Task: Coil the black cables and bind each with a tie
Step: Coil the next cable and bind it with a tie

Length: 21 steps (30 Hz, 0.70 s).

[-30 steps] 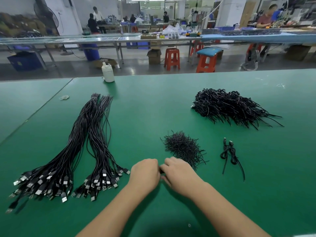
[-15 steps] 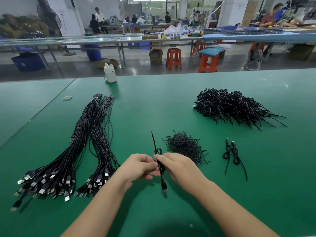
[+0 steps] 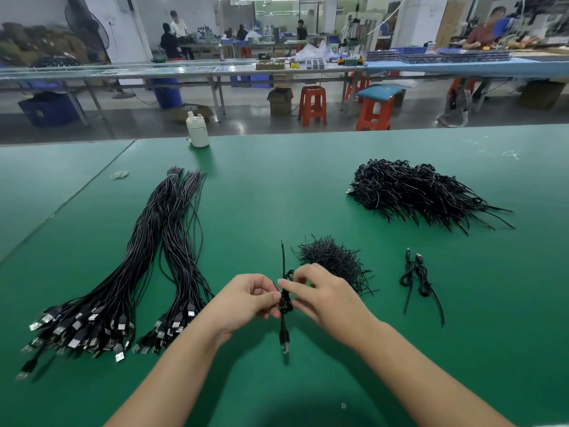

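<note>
Pinching the coiled cable [image 3: 285, 303] between them, left hand [image 3: 246, 298] and right hand [image 3: 323, 292] fingers [image 3: 288, 284] grip it.

Bright overhead strip lighting; soft shadows under forearms; wide-angle edge bowing; background slightly blurred.

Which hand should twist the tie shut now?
Probably the right hand: its fingertips pinch at the top of the coiled cable, nearest the tie pile, while the left hand steadies the coil.

two long cable bundles [image 3: 129, 272], two bound coils [image 3: 415, 275], one bottle [image 3: 197, 131]
</note>
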Available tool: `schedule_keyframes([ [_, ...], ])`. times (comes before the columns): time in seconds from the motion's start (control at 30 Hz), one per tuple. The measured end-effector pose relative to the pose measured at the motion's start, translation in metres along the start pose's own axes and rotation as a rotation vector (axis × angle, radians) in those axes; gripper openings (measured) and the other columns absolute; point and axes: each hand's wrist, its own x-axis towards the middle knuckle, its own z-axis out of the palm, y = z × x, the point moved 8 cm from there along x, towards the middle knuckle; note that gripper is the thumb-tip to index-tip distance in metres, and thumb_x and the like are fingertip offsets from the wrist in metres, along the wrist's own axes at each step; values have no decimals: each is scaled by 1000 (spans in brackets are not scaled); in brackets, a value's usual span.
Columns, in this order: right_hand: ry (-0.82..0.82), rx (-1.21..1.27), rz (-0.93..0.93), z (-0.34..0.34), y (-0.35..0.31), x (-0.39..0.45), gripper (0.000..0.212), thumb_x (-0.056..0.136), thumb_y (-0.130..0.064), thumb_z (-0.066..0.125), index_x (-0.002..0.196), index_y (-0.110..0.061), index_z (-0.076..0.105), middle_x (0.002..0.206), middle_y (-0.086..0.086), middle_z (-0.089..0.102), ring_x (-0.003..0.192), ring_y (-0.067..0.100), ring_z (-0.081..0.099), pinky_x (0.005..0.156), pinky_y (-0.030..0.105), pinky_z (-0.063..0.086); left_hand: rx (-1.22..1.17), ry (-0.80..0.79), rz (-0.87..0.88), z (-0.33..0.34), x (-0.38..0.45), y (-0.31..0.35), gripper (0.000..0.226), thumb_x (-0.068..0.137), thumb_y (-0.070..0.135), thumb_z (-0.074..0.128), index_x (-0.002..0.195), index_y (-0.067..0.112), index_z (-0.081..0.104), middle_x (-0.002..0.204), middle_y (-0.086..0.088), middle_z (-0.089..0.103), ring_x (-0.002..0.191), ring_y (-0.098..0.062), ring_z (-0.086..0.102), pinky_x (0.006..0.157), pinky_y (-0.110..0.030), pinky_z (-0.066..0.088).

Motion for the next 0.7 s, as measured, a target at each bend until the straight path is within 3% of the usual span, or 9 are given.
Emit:
schedule_keyframes([
  [0.13,49,172,213,-3,13,9,22,90,-31,68,106,-17,75,109,2,61,93,17,55,84,26,48,357,201,258,-4,-4,25,15,93,9,63,82,19,60,67,1,68,63,-10,61,66,-30,46],
  [0.2,56,308,346,0,18,11,21,92,-34,66,98,-17,76,96,-2,68,90,16,56,83,30,46,486,317,383,-4,-11,37,14,93,18,65,82,25,58,70,8,65,67,-5,60,66,-24,45],
  [0.27,41,466,524,6,28,10,16,92,-33,66,97,-22,75,79,-3,67,77,11,55,75,30,45,600,388,501,-1,-18,44,12,94,19,63,85,26,58,78,13,63,75,-9,55,69,-26,43],
  [0.4,93,827,802,21,42,2,21,97,-17,60,117,-14,66,51,-11,50,52,1,48,60,11,41,709,412,615,11,-22,46,12,94,15,62,89,25,58,86,15,60,77,-14,49,74,-28,39],
  [0.5,105,955,807,23,38,1,19,99,-7,54,115,-8,64,54,-10,54,53,2,53,58,11,42,597,378,585,11,-19,41,16,94,16,62,87,28,55,84,18,59,80,-12,53,75,-25,41],
  [0.6,48,1031,786,23,33,0,28,100,-1,48,125,-9,58,74,7,65,65,6,63,62,15,48,472,329,523,10,-16,38,20,91,13,63,80,28,56,76,13,62,75,-10,57,72,-22,44],
  [0.7,-5,818,643,14,30,-2,48,96,5,49,135,-22,54,82,0,60,64,-2,55,68,8,44,358,296,417,5,-11,32,19,89,13,67,78,26,59,71,8,60,66,-5,53,66,-17,43],
])
